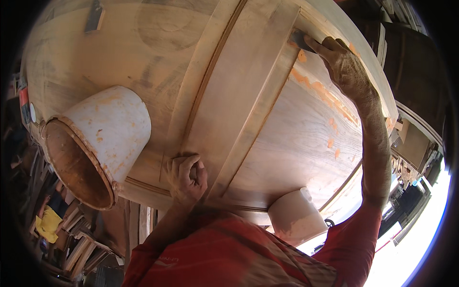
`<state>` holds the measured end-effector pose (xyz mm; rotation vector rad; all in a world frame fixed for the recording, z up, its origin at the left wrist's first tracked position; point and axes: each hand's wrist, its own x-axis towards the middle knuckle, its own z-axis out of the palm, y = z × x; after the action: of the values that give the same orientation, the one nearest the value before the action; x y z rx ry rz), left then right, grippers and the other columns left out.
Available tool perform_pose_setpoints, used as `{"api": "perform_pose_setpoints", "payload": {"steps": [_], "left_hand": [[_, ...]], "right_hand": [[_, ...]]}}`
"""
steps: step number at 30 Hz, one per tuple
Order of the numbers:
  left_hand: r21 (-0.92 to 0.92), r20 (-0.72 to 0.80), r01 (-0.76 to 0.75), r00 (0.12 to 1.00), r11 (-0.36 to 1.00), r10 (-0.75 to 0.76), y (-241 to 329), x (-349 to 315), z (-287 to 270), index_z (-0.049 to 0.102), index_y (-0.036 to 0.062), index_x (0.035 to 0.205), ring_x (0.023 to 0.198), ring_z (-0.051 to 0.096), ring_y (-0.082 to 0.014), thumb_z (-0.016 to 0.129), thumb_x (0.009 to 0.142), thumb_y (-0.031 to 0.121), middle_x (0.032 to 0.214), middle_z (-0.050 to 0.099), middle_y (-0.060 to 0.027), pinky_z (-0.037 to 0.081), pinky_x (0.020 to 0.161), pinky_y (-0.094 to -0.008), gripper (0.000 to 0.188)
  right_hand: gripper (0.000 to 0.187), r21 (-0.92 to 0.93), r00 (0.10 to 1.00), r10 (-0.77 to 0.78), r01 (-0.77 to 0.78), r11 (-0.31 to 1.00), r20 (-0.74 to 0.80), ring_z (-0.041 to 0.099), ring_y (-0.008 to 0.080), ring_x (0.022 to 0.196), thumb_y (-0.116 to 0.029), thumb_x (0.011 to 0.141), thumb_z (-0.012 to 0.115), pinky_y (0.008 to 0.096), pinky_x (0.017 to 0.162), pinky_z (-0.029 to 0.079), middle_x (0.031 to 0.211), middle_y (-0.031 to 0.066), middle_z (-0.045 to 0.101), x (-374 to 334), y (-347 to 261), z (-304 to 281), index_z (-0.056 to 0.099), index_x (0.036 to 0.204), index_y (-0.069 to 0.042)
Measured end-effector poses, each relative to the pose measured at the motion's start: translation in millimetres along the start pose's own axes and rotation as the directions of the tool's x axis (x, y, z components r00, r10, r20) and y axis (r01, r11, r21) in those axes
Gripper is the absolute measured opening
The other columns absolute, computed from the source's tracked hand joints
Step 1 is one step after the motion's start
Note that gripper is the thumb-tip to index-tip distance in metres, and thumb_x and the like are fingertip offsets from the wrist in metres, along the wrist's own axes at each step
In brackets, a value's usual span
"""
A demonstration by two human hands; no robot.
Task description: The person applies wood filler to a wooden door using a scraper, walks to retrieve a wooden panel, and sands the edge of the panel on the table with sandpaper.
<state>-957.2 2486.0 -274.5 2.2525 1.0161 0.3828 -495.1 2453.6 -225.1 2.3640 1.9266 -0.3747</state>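
A large bare wooden door panel (pixel 248 95) with raised rails and mouldings lies flat in front of me. My right hand (pixel 342 62) reaches to its far right part and grips a small dark scraper (pixel 299 39) pressed against a rail, beside orange filler patches (pixel 315 88) on the wood. My left hand (pixel 186 177) rests on the near edge of the panel, fingers curled into a loose fist with nothing in it.
A stained white bucket (pixel 103 138) with orange residue inside sits on the panel at the left. A smaller white tub (pixel 296 217) stands at the near edge. Stacked wood offcuts (pixel 81 248) and a yellow cloth (pixel 48 225) lie below left. A dark flat tool (pixel 94 16) lies far back.
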Motion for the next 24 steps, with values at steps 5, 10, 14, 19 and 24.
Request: {"api": "perform_pose_setpoints", "payload": {"steps": [5, 10, 14, 19, 24], "left_hand": [[-0.063, -0.006, 0.049, 0.999, 0.997, -0.05, 1.1, -12.0, -2.3, 0.066, 0.0121, 0.112, 0.087, 0.058, -0.0245, 0.072, 0.085, 0.005, 0.099, 0.066, -0.0029, 0.043, 0.084, -0.0419, 0.029], [-0.062, 0.003, 0.005, 1.0, 0.998, -0.005, -0.1, -7.6, -7.1, 0.066, 0.013, 0.112, 0.087, 0.058, -0.0246, 0.071, 0.085, 0.004, 0.099, 0.066, -0.0025, 0.043, 0.083, -0.0419, 0.029], [-0.073, 0.052, 0.029, 0.998, 0.997, -0.025, -1.0, -11.0, -9.7, 0.066, 0.0134, 0.113, 0.086, 0.058, -0.0248, 0.071, 0.085, 0.005, 0.098, 0.066, -0.0023, 0.043, 0.082, -0.0422, 0.029], [-0.043, 0.035, -0.013, 0.999, 0.999, 0.014, -6.8, -2.0, -8.9, 0.067, 0.0137, 0.113, 0.086, 0.057, -0.0241, 0.072, 0.085, 0.006, 0.098, 0.065, -0.0024, 0.043, 0.083, -0.0425, 0.03], [-0.039, 0.011, 0.006, 1.0, 0.999, -0.005, -10.7, -6.0, -6.8, 0.067, 0.0137, 0.113, 0.087, 0.058, -0.0241, 0.072, 0.085, 0.006, 0.097, 0.064, -0.0027, 0.043, 0.085, -0.0425, 0.03]], "right_hand": [[0.046, -0.039, 0.995, 0.023, -0.019, 0.999, 0.095, 0.065, 0.0272, 0.089, 0.0, 0.1, 0.055, 0.0424, 0.087, 0.057, 0.095, 0.0121, 0.062, -14.8, -23.5, -15.6, 0.057, 0.145, -0.01], [0.042, -0.038, 0.979, 0.091, -0.085, 0.996, 0.182, 0.065, 0.0247, 0.082, -0.003, 0.101, 0.06, 0.0426, 0.078, 0.057, 0.087, 0.0132, 0.061, -18.0, -31.3, -17.6, 0.059, 0.143, -0.006], [0.043, -0.068, 0.979, 0.116, -0.106, 0.992, 0.166, 0.065, 0.0259, 0.079, -0.002, 0.1, 0.059, 0.0427, 0.078, 0.057, 0.087, 0.0138, 0.061, -22.3, -43.5, -23.0, 0.059, 0.143, -0.007], [0.044, -0.142, 0.989, 0.071, -0.052, 0.989, 0.132, 0.065, 0.0291, 0.088, -0.002, 0.099, 0.057, 0.044, 0.081, 0.056, 0.091, 0.0137, 0.06, -1.3, -23.4, -17.3, 0.06, 0.141, -0.013], [0.043, -0.122, 0.974, 0.056, -0.029, 0.992, 0.221, 0.065, 0.0287, 0.089, -0.003, 0.099, 0.055, 0.0439, 0.081, 0.055, 0.094, 0.0125, 0.06, 7.6, -21.6, -27.7, 0.061, 0.14, -0.015]]}}
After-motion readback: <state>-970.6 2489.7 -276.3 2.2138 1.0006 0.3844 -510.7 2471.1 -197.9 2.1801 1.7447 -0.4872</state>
